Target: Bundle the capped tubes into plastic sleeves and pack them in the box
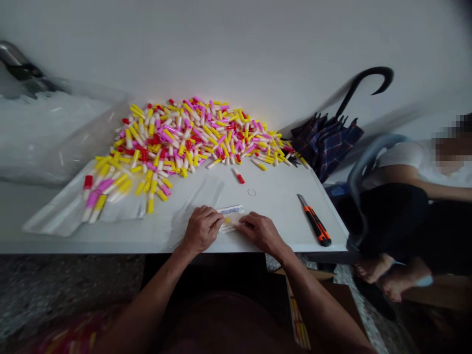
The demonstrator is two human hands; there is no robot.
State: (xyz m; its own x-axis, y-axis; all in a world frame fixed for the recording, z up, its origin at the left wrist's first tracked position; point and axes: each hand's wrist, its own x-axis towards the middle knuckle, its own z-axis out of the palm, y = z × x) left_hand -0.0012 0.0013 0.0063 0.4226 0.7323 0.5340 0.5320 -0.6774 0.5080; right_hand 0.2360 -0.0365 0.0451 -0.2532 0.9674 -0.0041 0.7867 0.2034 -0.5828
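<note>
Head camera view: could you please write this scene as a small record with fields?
Left hand: fingers at the left end of a printed packet
Right hand: fingers at its right end
Pile: white pieces with yellow, pink and red ends
Cutter: orange and black, blade out, on the table
Umbrella: folded, handle up, right of pile

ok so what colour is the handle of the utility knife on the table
The utility knife handle is orange and black, as the head view shows.
</note>
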